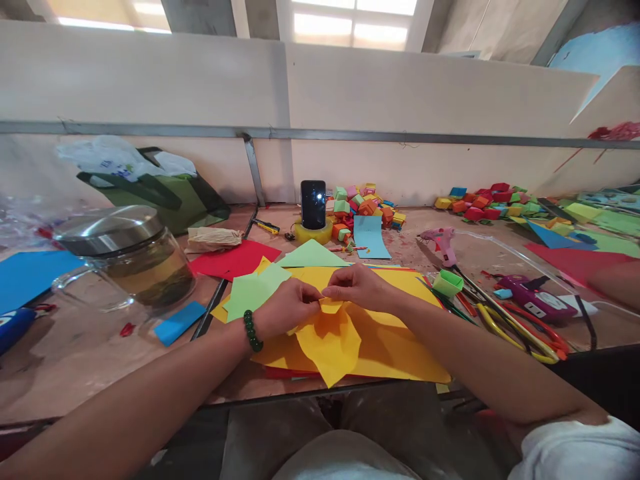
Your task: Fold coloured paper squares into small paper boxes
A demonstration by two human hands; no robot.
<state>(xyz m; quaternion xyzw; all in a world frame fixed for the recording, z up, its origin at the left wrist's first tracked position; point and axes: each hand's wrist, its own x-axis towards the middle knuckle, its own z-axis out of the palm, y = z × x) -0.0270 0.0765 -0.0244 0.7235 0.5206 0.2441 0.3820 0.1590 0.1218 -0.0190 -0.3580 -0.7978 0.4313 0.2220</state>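
Note:
A yellow sheet of paper (333, 343), creased and partly folded, is held up between my two hands. My left hand (290, 303), with a dark green bead bracelet (253, 331) at the wrist, pinches its upper edge from the left. From the right, my right hand (363, 287) pinches the same edge, its fingers almost meeting the left ones. Beneath the held paper lies a stack of larger yellow sheets (400, 347). Pale green sheets (260, 287) lie beside and behind my left hand.
A glass teapot (145, 267) stands left, near a green bag (185, 197). Behind are a phone (313, 205) on a yellow tape roll (313, 233) and folded paper cubes (367, 207). Right are a pink glue gun (440, 243), pliers (520, 333) and another person's arm (617, 277).

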